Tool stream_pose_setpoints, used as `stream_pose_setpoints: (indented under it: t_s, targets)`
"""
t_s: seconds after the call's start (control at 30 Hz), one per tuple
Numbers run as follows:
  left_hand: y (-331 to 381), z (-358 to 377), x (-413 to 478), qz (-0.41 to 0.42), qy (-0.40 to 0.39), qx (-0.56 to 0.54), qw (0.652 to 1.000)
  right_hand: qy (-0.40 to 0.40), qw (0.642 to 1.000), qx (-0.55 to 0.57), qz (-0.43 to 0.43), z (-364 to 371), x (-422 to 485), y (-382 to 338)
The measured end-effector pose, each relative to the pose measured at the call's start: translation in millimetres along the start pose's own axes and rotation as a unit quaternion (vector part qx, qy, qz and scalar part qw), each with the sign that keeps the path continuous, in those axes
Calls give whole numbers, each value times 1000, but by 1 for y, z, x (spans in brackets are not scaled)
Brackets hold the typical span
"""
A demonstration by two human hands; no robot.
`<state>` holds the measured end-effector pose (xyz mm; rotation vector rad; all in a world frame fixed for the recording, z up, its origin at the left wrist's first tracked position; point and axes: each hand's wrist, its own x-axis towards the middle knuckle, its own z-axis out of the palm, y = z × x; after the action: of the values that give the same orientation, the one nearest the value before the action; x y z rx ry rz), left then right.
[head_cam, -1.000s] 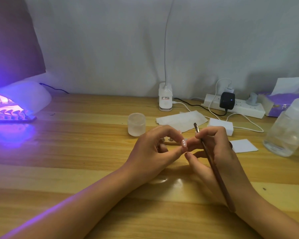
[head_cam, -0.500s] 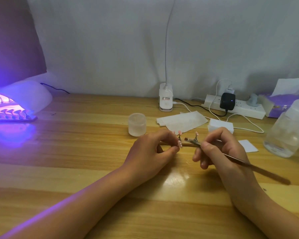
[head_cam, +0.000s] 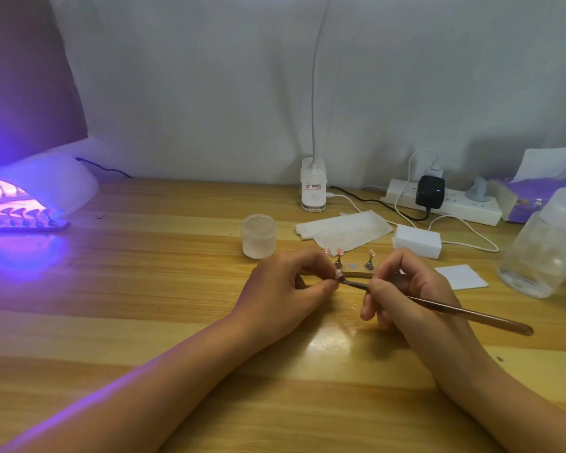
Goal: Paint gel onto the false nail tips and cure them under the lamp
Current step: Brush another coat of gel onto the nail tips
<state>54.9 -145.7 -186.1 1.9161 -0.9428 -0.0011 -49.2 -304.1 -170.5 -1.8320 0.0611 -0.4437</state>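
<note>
Left hand (head_cam: 288, 282) pinches nail tip (head_cam: 338, 274) — tiny, light, probably slippery; right hand (head_cam: 402, 286) fingers clamp brush (head_cam: 455, 310) near ferrule.

Single head-worn view, forward and down, close over table (head_cam: 144, 289).

No legible text anywhere.

Left hand (head_cam: 285, 286) pinches a nail tip (head_cam: 338, 273); right hand (head_cam: 412, 289) grips a brush (head_cam: 455, 310) pen-style.
</note>
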Motion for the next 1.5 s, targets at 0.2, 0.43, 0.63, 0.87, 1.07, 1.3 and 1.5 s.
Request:
stream_pose_setpoints:
  t_s: [0.2, 0.43, 0.63, 0.87, 1.07, 1.3, 1.5]
  targets:
    - [0, -1, 0, -3, -4, -7, 1000, 31, 999, 18, -15, -1, -1, -2]
    - [-1, -2, 1, -23, -4, -23, 999, -1, 1000, -18, 8, 0, 1, 0]
    - [1, -2, 1, -19, 0, -33, 999, 53, 998, -12, -22, 0, 1, 0]
    - [2, 0, 0, 11, -1, -38, 999, 59, 984, -134, -102, 4, 2, 4]
    - [4, 1, -2, 33, -11, -39, 999, 17, 952, -262, -159, 9, 2, 10]
    - [5, 2, -2, 45, -7, -29, 999, 44, 943, -272, -187, 9, 2, 10]
    - [6, 2, -3, 11, 87, 77, 993, 109, 960, -198, -168, 2, 4, 10]
